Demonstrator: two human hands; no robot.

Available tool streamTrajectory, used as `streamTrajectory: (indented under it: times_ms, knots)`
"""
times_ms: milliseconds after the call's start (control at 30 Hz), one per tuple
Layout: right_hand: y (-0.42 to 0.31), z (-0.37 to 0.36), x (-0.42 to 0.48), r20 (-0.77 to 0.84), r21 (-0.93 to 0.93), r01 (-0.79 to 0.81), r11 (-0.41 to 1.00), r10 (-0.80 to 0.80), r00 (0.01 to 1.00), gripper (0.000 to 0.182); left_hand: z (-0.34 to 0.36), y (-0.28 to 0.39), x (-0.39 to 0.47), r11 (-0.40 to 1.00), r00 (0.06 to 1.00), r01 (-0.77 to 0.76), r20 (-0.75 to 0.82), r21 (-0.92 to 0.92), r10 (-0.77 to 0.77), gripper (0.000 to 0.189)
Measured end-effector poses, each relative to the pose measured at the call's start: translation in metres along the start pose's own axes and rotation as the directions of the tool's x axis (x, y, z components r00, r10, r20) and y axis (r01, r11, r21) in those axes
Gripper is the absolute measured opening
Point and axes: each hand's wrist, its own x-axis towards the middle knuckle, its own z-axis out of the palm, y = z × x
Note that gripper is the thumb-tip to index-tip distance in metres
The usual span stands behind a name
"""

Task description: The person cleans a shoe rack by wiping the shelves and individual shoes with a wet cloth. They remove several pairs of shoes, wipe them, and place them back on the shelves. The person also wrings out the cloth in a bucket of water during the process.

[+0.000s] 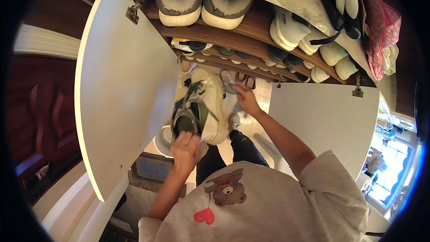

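A pair of white and dark green sneakers (pixel 205 107), blurred in part, is held up in front of my legs. My left hand (pixel 186 151) grips them at the heel collar, close to the green insole. On the right, my right hand (pixel 247 99) holds a greyish cloth (pixel 231 97) against or just beside the sneakers' side; its fingertips are partly hidden and blurred. Above my hands, an open shoe cabinet bears shoes on wooden shelves (pixel 258 45), among them fur-lined grey shoes (pixel 223 6) and white sneakers (pixel 289 30).
White cabinet doors stand open on the left (pixel 124 90) and right (pixel 322 121). Below the sneakers is a grey-white basin (pixel 164 141) on the floor. Brown sandals (pixel 250 82) lie under the cabinet. A grey stool-like thing (pixel 268 148) is near my right leg. Pink patterned fabric (pixel 384 30) hangs at upper right.
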Motion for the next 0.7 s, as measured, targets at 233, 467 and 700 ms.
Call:
streamTrajectory:
  times_ms: [233, 467, 700]
  knots:
    - [0.025, -0.038, -0.119, 0.041, -0.020, -0.238, 0.971, 0.238, 0.970, 0.042, 0.002, 0.023, 0.062, 0.960, 0.963, -0.263, -0.031, 0.094, 0.267, 0.011]
    - [0.013, -0.043, -0.122, 0.013, 0.069, -0.261, 0.963, 0.260, 0.965, 0.043, 0.022, 0.028, 0.108, 0.871, 0.882, -0.462, -0.019, 0.167, 0.471, 0.011]
    - [0.006, -0.044, -0.120, 0.017, 0.106, -0.309, 0.945, 0.309, 0.951, 0.038, 0.064, 0.003, 0.155, 0.766, 0.788, -0.610, 0.051, 0.203, 0.613, 0.010]
